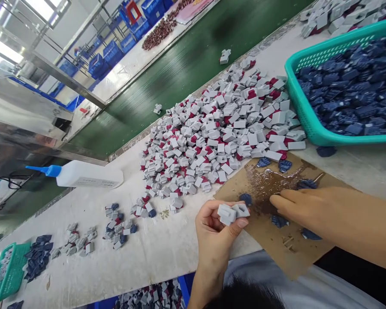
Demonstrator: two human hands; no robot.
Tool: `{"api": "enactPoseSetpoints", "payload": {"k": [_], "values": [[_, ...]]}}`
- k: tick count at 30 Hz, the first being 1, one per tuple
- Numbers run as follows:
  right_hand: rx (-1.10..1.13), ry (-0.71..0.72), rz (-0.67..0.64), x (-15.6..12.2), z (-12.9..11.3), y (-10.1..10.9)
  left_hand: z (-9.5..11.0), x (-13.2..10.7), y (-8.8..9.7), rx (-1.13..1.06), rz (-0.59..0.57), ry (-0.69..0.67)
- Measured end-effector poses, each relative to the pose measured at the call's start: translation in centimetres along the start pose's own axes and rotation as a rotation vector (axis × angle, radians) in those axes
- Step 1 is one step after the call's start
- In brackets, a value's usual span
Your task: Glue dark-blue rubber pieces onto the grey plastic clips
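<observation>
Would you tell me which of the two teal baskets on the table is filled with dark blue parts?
The large teal basket at the far right, beside the grey-and-red pile. The small basket at the lower left holds only a few pieces, with blue parts lying outside it.

Glue bottle (89, 175): white with a blue nozzle; laid on its side at the table's left edge
Conveyor belt (186, 64): green; run along the far side of the table; a few stray grey pieces are carried on it
Small teal basket (4, 274): placed at the lower left corner; dark blue pieces are heaped beside it
Blue crates (111, 53): stacked in the far background
</observation>
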State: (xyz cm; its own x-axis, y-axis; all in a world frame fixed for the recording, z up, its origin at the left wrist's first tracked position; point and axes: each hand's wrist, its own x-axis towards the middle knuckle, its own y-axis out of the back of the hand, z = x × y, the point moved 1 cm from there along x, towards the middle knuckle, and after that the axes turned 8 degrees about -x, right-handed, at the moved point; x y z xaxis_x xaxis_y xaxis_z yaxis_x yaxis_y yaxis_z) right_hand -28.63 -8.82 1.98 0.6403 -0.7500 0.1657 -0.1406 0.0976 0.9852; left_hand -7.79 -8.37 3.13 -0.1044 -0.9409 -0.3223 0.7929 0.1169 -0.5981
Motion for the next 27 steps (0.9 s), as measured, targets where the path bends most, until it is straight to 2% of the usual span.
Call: {"api": "enactPoseSetpoints", "payload": {"k": [4,7,12,15,20,27], "values": [[0.037,0.045,-0.028,0.1,0.4,-0.6,0.0,0.0,0.0,0.018,-0.054,-0.029],[0.147,0.025,-0.037,0.6,0.7,-0.1,-0.1,-0.2,-0.1,0.033,-0.071,-0.042],[0.623,-0.248,0.155,1.8,0.9,3.0,-0.1,-0.6,-0.5,0.138,-0.052,-0.040],[0.754,-0.336,0.184,2.1,0.3,4.4,0.2,-0.5,-1.0,0.183,-0.078,-0.041],[0.780,-0.468,0.133,2.3,-1.1,5.2,0.4,-0.3,-1.4,0.232,-0.137,-0.082],[0.672,-0.321,0.050,2.5,-1.1,5.8,0.5,-0.4,-1.0,0.402,-0.170,-0.194]]}}
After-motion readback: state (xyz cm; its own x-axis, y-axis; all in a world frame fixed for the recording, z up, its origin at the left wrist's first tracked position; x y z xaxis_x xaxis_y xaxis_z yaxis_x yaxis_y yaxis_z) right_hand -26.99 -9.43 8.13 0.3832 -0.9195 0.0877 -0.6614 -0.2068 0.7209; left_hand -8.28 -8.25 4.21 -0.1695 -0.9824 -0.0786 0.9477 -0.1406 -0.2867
